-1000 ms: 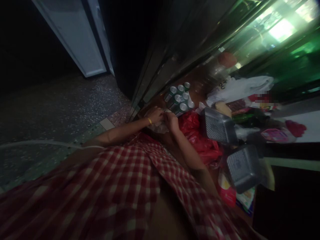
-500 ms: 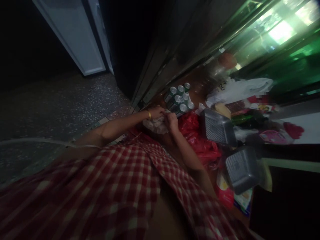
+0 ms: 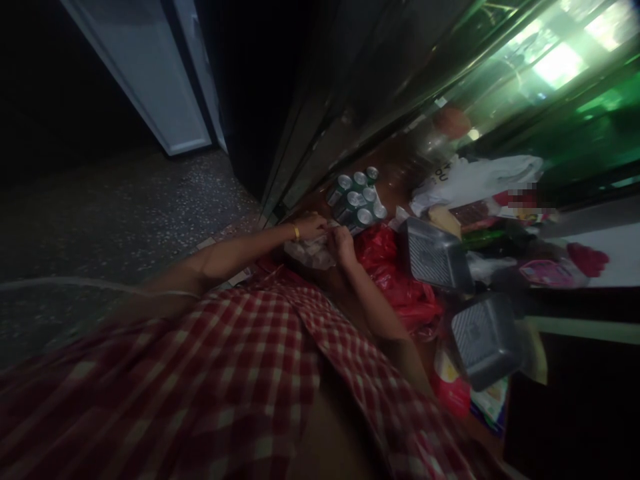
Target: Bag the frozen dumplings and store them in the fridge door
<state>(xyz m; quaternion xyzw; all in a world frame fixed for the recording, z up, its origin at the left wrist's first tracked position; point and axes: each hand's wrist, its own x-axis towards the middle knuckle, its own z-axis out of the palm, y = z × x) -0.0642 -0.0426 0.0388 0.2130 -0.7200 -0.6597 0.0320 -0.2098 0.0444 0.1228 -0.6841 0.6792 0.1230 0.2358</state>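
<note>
A crumpled whitish plastic bag (image 3: 311,255) lies in front of my body, under and between both hands. My left hand (image 3: 312,227), with a yellow band at its wrist, has its fingers closed on the bag's upper edge. Close beside it, my right hand (image 3: 343,244) pinches the same edge, the fingertips of both hands almost touching. What is inside the bag is hidden. Just beyond my hands stands a group of cans (image 3: 356,198) with silver tops. A shiny red plastic bag (image 3: 395,280) lies right of my right forearm.
Two grey plastic trays (image 3: 434,257) lie at the right, near a white printed carrier bag (image 3: 475,180) and several colourful packets. A dark cabinet wall (image 3: 320,100) rises beyond the cans. Speckled floor (image 3: 200,193) spreads at the left, crossed by a pale cable (image 3: 90,283).
The view has shifted very slightly. Both hands stay at the whitish bag with only small finger movements; nothing has been let go.
</note>
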